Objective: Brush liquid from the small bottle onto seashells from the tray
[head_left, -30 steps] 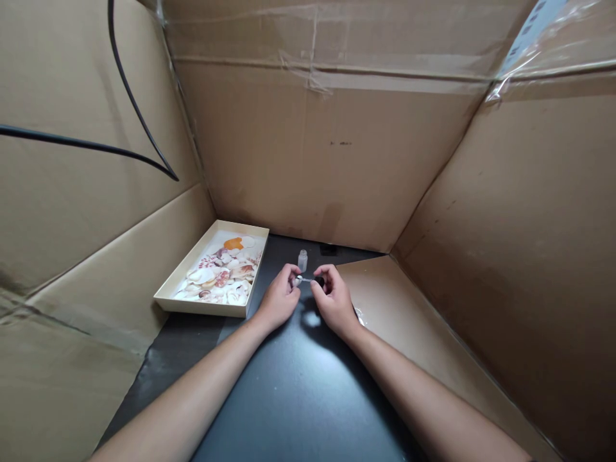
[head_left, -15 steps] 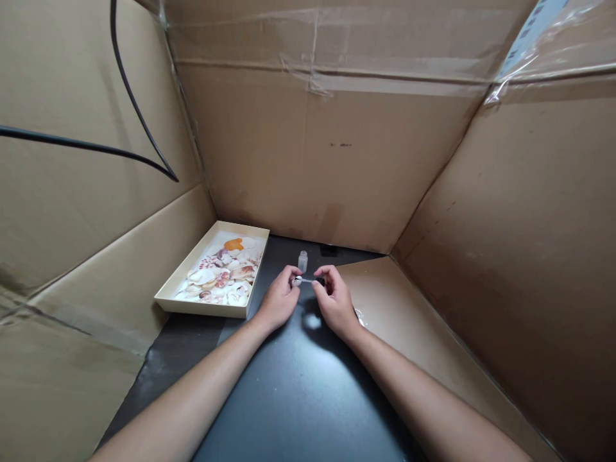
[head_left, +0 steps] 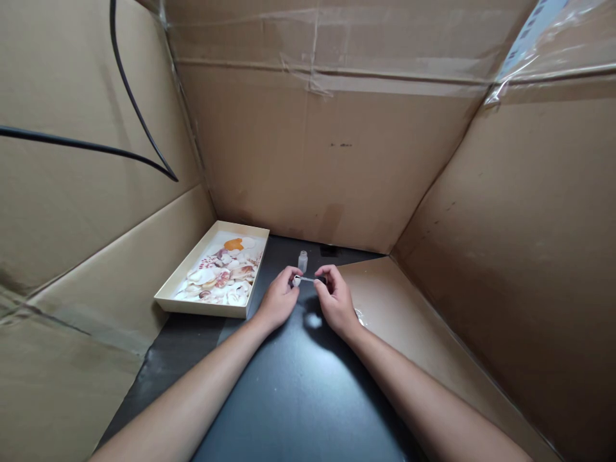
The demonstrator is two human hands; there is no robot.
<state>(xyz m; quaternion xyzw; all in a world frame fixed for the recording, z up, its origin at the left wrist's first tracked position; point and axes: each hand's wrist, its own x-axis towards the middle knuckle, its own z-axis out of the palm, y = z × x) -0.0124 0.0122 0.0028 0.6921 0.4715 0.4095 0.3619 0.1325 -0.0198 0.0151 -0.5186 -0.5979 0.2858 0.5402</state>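
Observation:
My left hand (head_left: 282, 296) is closed, its thumb and fingers pinching a small white shell (head_left: 297, 281). In my right hand (head_left: 333, 296), also closed, is a brush applicator (head_left: 308, 279) with a thin pale stem. Its dark cap end is mostly covered by the fingers. The stem's tip points left and meets the shell or lies right against it; which of these I cannot tell. Just behind both hands a small translucent bottle (head_left: 303, 262) stands upright without a cap on the dark table (head_left: 289, 391).
To the left, a shallow cream tray (head_left: 202, 309) holds several seashells and an orange piece. A cardboard sheet (head_left: 404, 308) lies on the right, with a small clear plastic item (head_left: 360, 317) by my right wrist. Cardboard walls (head_left: 308, 160) surround the table; a black cable (head_left: 139, 115) hangs at upper left.
My right hand has shifted very slightly to the right with the brush applicator. The shell in my left hand seems turned a little. The bottle and tray have stayed put.

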